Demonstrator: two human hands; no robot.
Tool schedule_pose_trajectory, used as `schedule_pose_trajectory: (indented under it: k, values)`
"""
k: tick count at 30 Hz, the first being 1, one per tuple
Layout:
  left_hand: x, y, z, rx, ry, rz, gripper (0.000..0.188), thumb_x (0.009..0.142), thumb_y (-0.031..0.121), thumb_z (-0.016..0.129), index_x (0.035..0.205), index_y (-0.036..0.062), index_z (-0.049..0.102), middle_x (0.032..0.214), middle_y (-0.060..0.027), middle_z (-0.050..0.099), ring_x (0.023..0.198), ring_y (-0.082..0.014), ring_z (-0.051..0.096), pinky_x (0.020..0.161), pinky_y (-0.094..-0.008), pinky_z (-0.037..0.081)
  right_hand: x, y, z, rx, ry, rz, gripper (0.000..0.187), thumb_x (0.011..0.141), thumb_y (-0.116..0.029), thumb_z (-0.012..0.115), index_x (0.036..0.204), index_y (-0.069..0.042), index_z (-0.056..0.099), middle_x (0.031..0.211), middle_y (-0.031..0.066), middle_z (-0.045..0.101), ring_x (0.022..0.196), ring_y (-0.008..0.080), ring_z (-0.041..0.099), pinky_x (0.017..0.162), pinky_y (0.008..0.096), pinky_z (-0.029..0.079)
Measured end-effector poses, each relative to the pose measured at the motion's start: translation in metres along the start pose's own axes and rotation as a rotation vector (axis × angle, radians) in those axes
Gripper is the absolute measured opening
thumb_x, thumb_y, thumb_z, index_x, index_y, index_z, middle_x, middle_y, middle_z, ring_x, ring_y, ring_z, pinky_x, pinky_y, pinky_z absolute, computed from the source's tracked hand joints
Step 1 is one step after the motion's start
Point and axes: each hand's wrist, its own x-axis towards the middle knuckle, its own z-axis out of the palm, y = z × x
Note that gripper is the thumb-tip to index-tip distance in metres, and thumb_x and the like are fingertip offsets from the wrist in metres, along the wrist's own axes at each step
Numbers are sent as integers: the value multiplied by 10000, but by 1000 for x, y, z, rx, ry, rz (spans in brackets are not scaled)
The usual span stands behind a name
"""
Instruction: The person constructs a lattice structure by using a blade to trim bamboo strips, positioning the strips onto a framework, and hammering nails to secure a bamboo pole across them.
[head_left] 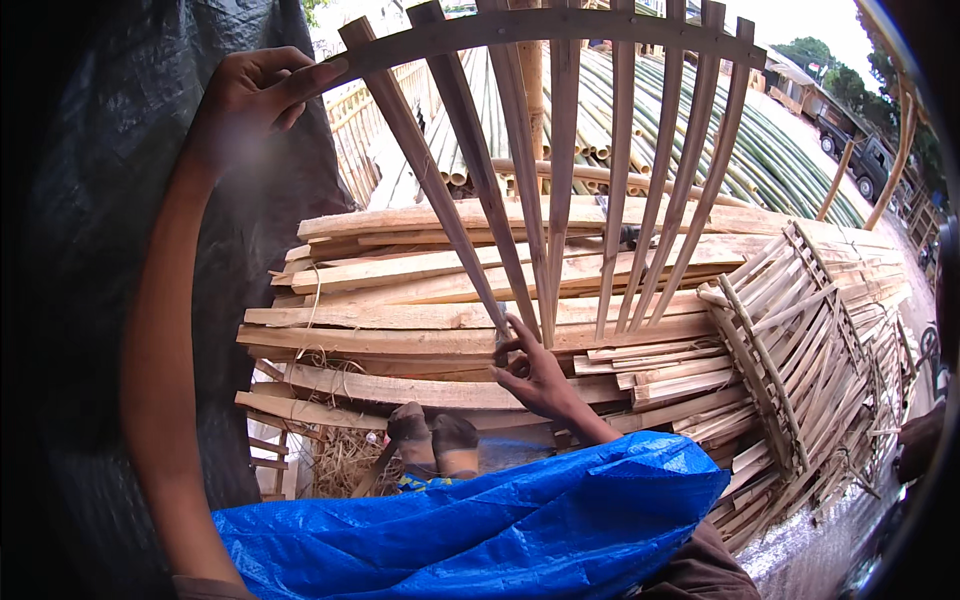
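Note:
High on the left, my left hand [262, 92] pinches the end of a curved wooden strip [600, 26]. Several narrow wooden slats [518, 130] are fixed across this strip and come closer together at their lower ends, like a fan. My right hand [543, 378] is near the middle, its fingers curled at the lower end of the leftmost slat [430, 180]. A small greyish piece [502, 318] shows by those fingertips; what they grip is partly hidden. A blue tarp [470, 520] covers my lap.
Stacked planks [400, 340] lie in front of me. My feet [430, 440] in dark socks rest before the tarp. To the right is a slatted wooden panel [790, 350] on loose sticks. Bamboo poles [740, 170] lie beyond, and black sheeting [90, 300] hangs at left.

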Motion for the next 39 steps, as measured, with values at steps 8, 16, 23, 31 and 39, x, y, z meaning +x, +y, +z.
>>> schedule_pose_trajectory:
  k: [8,16,23,31,39]
  values:
    - [7,14,-5,29,-55,-21,225,951,270,685,891,58,728,574,48,518,498,-16,445,459,-221,312,-7,-11,-5,31,-139,-22,844,902,-167,717,1579,-164,212,1084,128,656,736,146,661,665,301,545]
    - [7,23,-3,53,-99,-19,244,934,287,705,883,50,733,568,44,523,493,-22,456,458,-221,330,-13,-29,-7,-66,-204,-60,773,904,-245,727,1551,-173,309,956,131,704,679,146,637,686,322,542]
    - [7,31,-17,108,-109,42,237,942,289,696,916,56,732,562,47,522,484,-20,453,451,-219,325,-9,-20,-27,-169,508,-39,380,916,-128,668,1246,-14,519,622,80,636,521,102,556,522,284,435]
    - [8,25,-17,95,-116,67,233,951,293,683,926,67,736,554,52,507,473,-11,425,442,-216,309,7,8,-31,261,94,161,401,966,-141,629,1320,0,503,766,82,689,635,83,590,558,245,443]
    - [7,8,-27,102,-116,-8,229,950,293,685,929,70,731,547,55,504,466,-9,416,440,-215,292,-5,16,-28,36,309,87,258,929,-200,711,1076,-8,623,678,53,664,598,70,569,524,252,420]
